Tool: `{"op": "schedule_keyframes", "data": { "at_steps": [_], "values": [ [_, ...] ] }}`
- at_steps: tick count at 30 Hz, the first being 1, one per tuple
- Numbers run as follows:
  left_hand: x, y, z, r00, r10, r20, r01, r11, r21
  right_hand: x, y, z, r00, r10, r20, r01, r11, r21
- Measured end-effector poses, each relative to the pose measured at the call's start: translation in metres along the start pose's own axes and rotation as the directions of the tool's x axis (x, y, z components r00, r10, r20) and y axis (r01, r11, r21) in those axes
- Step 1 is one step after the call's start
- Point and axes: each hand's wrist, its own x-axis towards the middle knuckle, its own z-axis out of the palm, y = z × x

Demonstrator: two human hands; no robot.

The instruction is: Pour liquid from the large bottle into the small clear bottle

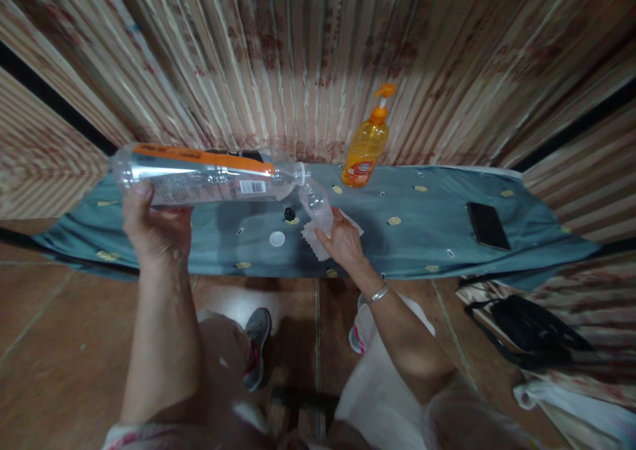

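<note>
My left hand (154, 221) is closed around the base end of a large clear plastic bottle (203, 178) with an orange, black and silver label. The bottle lies almost level in the air, its neck towards the right. At its mouth is the top of a small clear bottle (316, 201), tilted, with my right hand (344, 241) closed around its lower part. Whether liquid passes between them I cannot tell. Under the small bottle lies a pale cloth or tissue (314, 243) with a jagged edge. A black cap (289, 214) and a white round lid (277, 239) lie nearby on the table.
An orange pump bottle (366, 148) stands at the back of the table, which has a blue-green patterned cloth (417, 238). A dark flat phone-like device (487, 226) lies at the right. Pleated curtains (308, 72) rise behind. A black bag (531, 331) sits at lower right.
</note>
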Motion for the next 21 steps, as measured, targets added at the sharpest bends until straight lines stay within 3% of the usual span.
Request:
{"op": "schedule_keyframes", "data": {
  "at_steps": [21],
  "values": [
    [0.0012, -0.0023, -0.0029, 0.999, 0.036, 0.023, -0.035, 0.999, -0.037, 0.0001, 0.0001, -0.0003, 1.000, -0.008, -0.007, 0.008, 1.000, -0.007]
  ]
}}
